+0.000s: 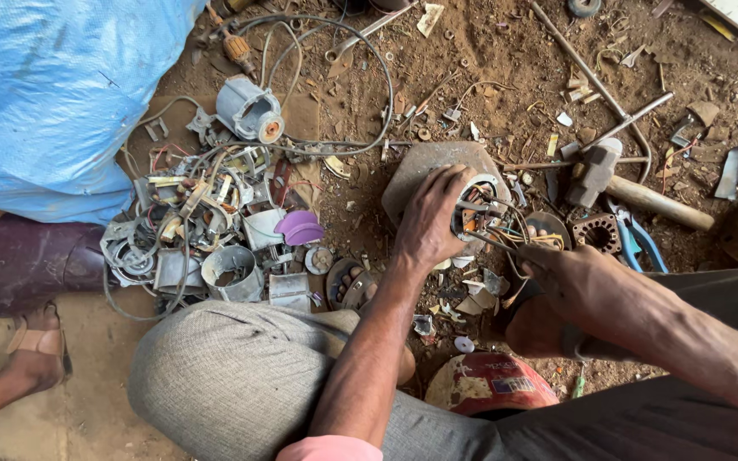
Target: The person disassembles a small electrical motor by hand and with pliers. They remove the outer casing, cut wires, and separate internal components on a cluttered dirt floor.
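Observation:
My left hand (429,220) presses down on a small round motor part with copper windings (477,210), which rests on a flat grey stone (420,164) on the dirt ground. My right hand (564,275) grips a bundle of thin wires (514,243) that run from the motor part toward me. Both forearms reach forward over my bent knees in grey trousers. What lies under the right palm is hidden.
A heap of scrap metal, wires and motor housings (207,230) lies at the left by a blue plastic sack (53,94). A hammer (621,183), blue-handled pliers (638,243) and a ring-shaped stator (595,232) lie at the right. Another person's sandalled foot (36,350) is at lower left.

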